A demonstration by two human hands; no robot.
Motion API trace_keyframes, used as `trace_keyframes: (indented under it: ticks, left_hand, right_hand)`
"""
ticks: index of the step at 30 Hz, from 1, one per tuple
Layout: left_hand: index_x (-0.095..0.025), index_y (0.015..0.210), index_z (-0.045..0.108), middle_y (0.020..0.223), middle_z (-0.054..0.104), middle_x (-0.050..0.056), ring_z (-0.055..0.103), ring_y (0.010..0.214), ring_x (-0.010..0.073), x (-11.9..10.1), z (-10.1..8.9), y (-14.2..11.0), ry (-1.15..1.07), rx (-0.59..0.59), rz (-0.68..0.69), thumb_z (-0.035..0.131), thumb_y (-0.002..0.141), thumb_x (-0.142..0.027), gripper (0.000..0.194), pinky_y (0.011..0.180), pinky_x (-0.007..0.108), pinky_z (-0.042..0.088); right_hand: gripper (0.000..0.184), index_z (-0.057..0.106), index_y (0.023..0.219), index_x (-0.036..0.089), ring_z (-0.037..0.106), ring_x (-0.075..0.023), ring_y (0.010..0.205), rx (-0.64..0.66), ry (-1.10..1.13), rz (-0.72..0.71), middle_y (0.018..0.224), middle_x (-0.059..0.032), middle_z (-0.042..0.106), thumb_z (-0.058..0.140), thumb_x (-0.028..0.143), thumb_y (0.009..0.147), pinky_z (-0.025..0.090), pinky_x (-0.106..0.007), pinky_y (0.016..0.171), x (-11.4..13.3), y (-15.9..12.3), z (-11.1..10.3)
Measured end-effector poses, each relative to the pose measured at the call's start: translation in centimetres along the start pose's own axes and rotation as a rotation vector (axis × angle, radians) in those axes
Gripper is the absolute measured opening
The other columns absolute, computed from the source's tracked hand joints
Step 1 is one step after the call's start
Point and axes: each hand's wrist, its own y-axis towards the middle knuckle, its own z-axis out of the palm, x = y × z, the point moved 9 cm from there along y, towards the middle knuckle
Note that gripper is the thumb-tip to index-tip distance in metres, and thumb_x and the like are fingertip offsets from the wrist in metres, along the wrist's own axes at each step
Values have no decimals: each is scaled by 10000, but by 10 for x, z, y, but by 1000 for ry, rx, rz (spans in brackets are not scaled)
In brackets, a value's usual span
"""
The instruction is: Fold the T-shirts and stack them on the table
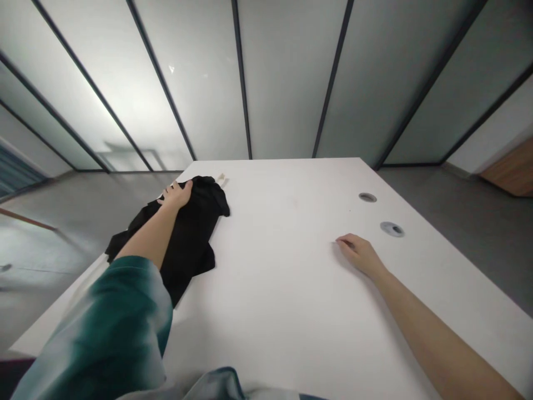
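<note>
A black garment [194,228] lies crumpled on the left side of the white table [270,278]. My left hand [175,195] is at its far left part, with the thumb and fingers closed on the fabric. A small pale tag or strip [221,179] pokes out at the garment's far edge; I cannot make out what it is. On the right half of the tabletop rests my right hand [358,253], its fingers curled and pressed together. Nothing shows in it, and it is well apart from the garment.
Two round cable grommets, a farther one [367,197] and a nearer one [392,229], are set into the table near its right edge. Frosted glass panels [283,83] with dark frames stand beyond the table. Grey floor [441,216] shows on both sides.
</note>
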Motion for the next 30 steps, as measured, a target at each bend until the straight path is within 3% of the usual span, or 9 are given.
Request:
trace_keyframes:
  ticks: [1,3,5,7,9,13,19,24,30]
  left_hand:
    - [-21,1473,331,1518,341,310,308,1404,464,16,28,-4,20,116,-86,237,948,-610,796,1031,726,291]
    - [-93,1485,367,1569,277,276,241,1435,477,32,62,-10,85,225,-56,409,866,-651,834,1059,742,228]
    - [-107,1488,375,1578,262,268,236,1436,480,41,75,-11,132,252,-2,463,836,-631,841,1069,738,209]
    - [-86,1476,388,1566,282,277,249,1434,471,38,70,-11,171,199,46,482,833,-576,814,1089,710,204]
    - [-73,1465,393,1561,300,269,250,1444,438,17,56,-16,183,79,138,502,833,-499,770,1127,657,187]
    - [-117,1469,376,1548,363,198,314,1434,345,-59,40,-60,35,-108,404,463,877,-452,686,1176,546,198]
    - [-150,1420,438,1486,461,160,388,1388,300,-160,88,-154,-120,-19,708,487,896,-451,606,1187,484,215]
    - [-157,1431,423,1424,533,134,464,1318,243,-180,116,-184,-275,-27,727,402,954,-409,540,1139,401,318]
    - [-157,1415,481,1488,476,129,419,1367,267,-173,126,-179,-160,23,751,416,955,-446,547,1142,401,320]
  right_hand:
    - [275,689,805,212,651,-224,758,3,2,-2,814,-82,720,482,392,822,508,-346,710,0,0,0]
    - [281,689,807,210,652,-226,763,9,5,-6,813,-83,718,482,399,825,512,-352,719,0,0,1]
    - [285,689,805,209,650,-226,761,10,10,-8,806,-82,713,480,403,826,514,-354,722,0,0,1]
    - [283,688,806,210,651,-225,764,11,14,-5,807,-80,712,479,401,829,513,-351,723,0,0,1]
    - [281,687,811,211,650,-222,760,11,8,6,808,-77,713,478,397,834,511,-348,723,-1,-1,1]
    - [287,691,844,205,648,-228,777,-17,-45,7,839,-85,717,464,381,845,501,-355,741,6,4,-3]
    - [315,713,977,185,614,-276,982,-43,-258,-84,1005,-122,703,451,324,868,449,-416,905,38,32,-4]
    - [385,667,1180,169,526,-320,1133,-94,-372,-38,1190,-152,640,424,291,907,380,-477,992,50,41,22]
    - [430,625,1260,137,481,-312,1221,-6,-417,-30,1297,-165,595,428,316,922,364,-452,1035,43,34,45]
